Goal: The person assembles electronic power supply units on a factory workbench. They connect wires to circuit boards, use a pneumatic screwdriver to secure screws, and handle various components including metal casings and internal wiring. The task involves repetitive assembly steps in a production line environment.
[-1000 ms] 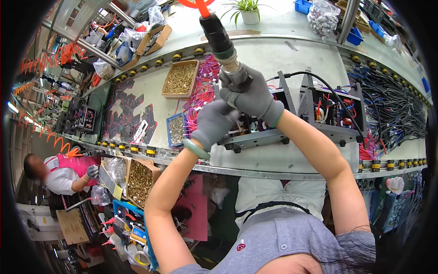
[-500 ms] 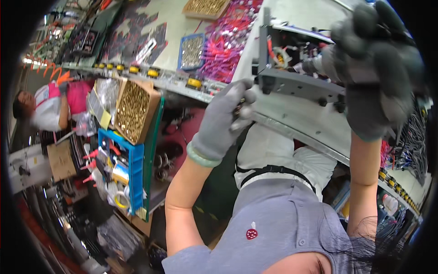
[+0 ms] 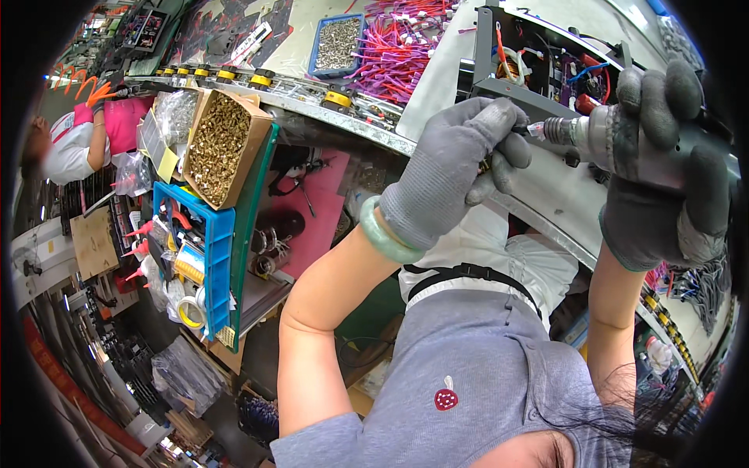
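Observation:
My right hand [image 3: 663, 168], in a grey glove, is wrapped around a grey electric screwdriver [image 3: 601, 136] held sideways. Its metal tip points left toward my left hand [image 3: 456, 168]. The left hand, also grey-gloved, pinches at the driver's bit, fingers closed around something too small to see. A pale green bangle [image 3: 386, 234] sits on my left wrist. Both hands are over the edge of an open metal chassis [image 3: 546, 62] with coloured wires and circuit parts inside, resting on the white workbench [image 3: 562, 195].
A cardboard box of brass screws [image 3: 222, 144] and a blue bin of bottles and tape [image 3: 195, 257] hang at the bench's left end. A blue tray of silver screws [image 3: 339, 43] and pink wire bundles [image 3: 398, 54] lie on the bench. Another person [image 3: 74, 144] works far left.
The view has tilted and closed in on my hands. The screwdriver has swung from upright to sideways, and my left hand has moved from the chassis edge to the driver's tip.

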A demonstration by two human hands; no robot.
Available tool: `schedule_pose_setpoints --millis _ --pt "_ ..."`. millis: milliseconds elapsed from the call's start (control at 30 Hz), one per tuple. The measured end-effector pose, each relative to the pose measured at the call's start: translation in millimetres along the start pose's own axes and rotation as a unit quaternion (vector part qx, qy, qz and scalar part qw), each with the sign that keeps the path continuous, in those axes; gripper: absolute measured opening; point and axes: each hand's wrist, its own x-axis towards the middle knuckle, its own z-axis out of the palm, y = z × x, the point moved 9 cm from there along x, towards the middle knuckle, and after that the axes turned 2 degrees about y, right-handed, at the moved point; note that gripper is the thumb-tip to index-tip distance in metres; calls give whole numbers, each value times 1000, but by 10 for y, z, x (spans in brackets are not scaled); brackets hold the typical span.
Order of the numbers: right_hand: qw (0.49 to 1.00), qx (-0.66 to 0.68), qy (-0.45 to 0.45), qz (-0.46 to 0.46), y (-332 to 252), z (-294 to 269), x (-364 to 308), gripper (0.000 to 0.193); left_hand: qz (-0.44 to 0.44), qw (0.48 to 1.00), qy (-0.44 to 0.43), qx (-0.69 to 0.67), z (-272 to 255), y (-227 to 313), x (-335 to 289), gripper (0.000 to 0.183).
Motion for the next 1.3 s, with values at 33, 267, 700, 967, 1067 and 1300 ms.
schedule_pose_setpoints --millis 33,267,700,967,1067,1300 --pt "997 -18 70 -38 -53 -59 -41 63 -2 1000 -3 -5 8 -22 24 34" --pt "983 -40 158 -81 -185 -187 -187 61 34 997 67 10 -31 -18 96 27" --pt "985 -36 132 -101 -305 -302 -315 56 8 983 -38 -182 290 -261 219 24" --pt "986 -36 118 -113 -538 -446 -422 54 -57 986 -98 -125 665 -356 224 35" --pt "988 -34 101 -114 -591 -453 -403 53 -5 998 -61 20 688 -254 199 40" --pt "989 -35 79 -124 -747 -567 -360 50 290 810 186 475 82 750 372 47"
